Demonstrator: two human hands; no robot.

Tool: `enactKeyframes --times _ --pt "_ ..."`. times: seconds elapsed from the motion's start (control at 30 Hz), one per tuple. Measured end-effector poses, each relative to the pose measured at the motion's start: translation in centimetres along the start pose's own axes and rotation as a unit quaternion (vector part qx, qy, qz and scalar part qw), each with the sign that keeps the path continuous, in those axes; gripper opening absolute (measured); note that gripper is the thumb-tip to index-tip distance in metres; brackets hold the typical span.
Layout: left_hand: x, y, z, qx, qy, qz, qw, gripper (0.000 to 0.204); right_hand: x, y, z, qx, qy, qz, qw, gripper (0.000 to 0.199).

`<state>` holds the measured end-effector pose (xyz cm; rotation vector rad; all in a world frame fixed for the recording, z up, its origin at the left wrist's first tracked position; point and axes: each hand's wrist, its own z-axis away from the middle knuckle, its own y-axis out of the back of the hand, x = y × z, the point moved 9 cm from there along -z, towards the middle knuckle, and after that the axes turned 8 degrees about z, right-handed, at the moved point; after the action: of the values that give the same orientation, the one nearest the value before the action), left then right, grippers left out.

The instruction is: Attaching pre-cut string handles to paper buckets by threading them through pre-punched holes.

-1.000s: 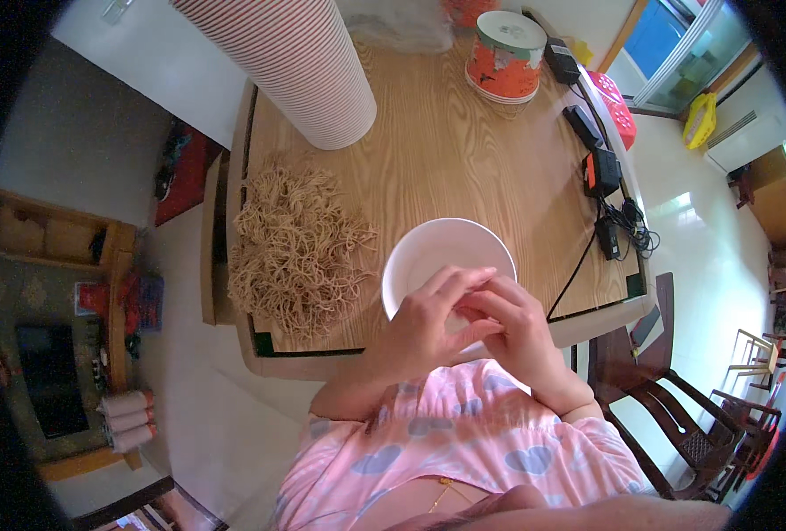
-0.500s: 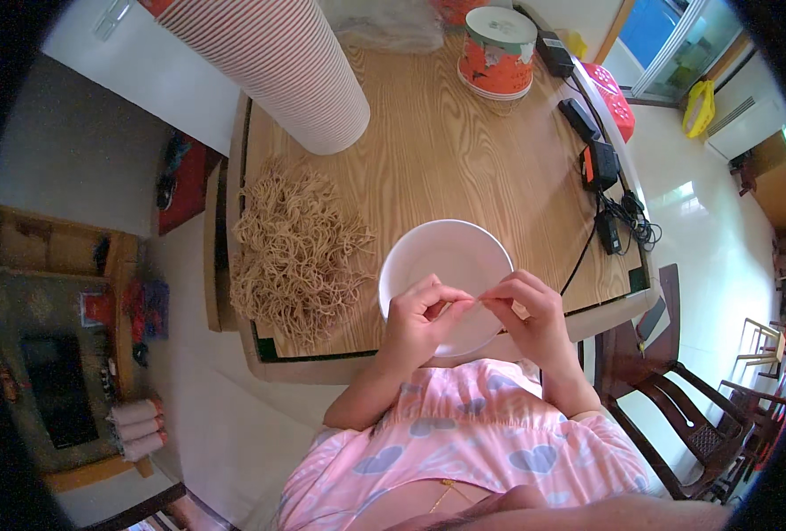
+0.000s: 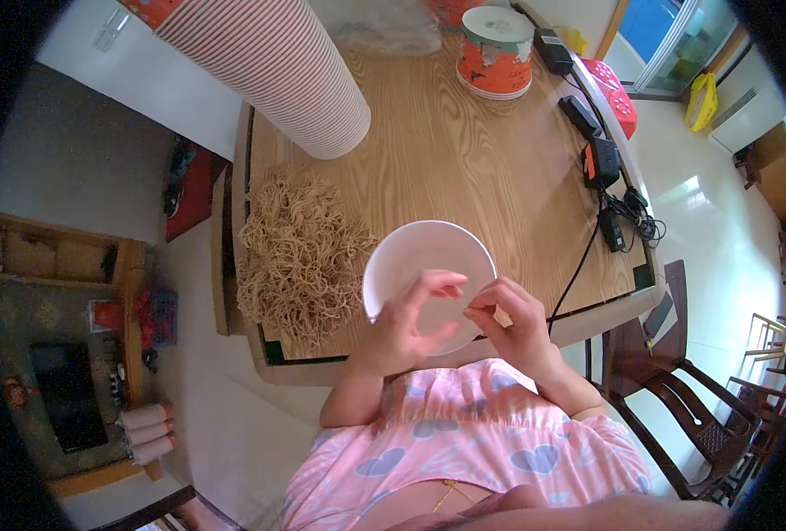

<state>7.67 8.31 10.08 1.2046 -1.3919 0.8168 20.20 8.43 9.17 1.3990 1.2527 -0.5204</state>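
A white round tub (image 3: pixel 430 243) stands at the near edge of the wooden table. Over its near left side hovers my left hand (image 3: pixel 403 329), its thumb and fingers spread apart with nothing between them. My right hand (image 3: pixel 515 320) is closed in a pinch above the tub's right rim; whatever its fingertips hold is too small to make out. To the left of the tub lies a tangled heap of thin tan cords (image 3: pixel 302 257), which neither hand touches.
A tall leaning stack of paper tubs (image 3: pixel 278 80) occupies the far left. At the back stands an orange lidded tub (image 3: pixel 495 66) near a clear plastic bag (image 3: pixel 384 26). Black adapters (image 3: pixel 600 164) and cables run along the right edge. A dark wooden chair (image 3: pixel 693 416) stands to the right.
My hands have parted from a fingertip-to-fingertip pinch. The left has opened and drawn back to the left; the right stays pinched. The white tub sits slightly further left.
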Motion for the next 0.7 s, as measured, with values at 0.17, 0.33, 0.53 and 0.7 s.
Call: enactKeyframes --times 0.17,0.33,0.53,0.7 --pt "-1.6 -2.1 0.1 0.012 0.058 0.068 0.996 0.043 0.3 1.4 -0.2 0.038 0.014 0.015 0.999 0.012" --pt "-3.0 -1.1 0.4 0.075 0.094 0.055 0.991 0.01 1.2 2.0 -0.1 0.045 -0.02 0.01 0.999 0.01" --pt "-2.6 -0.6 0.2 0.098 0.087 0.015 0.991 0.003 4.4 3.0 0.7 0.092 -0.06 -0.029 0.994 0.013" --pt "-3.1 -0.6 0.5 0.1 0.092 0.015 0.991 0.004 0.7 2.6 -0.6 0.039 0.006 0.02 0.999 0.018"
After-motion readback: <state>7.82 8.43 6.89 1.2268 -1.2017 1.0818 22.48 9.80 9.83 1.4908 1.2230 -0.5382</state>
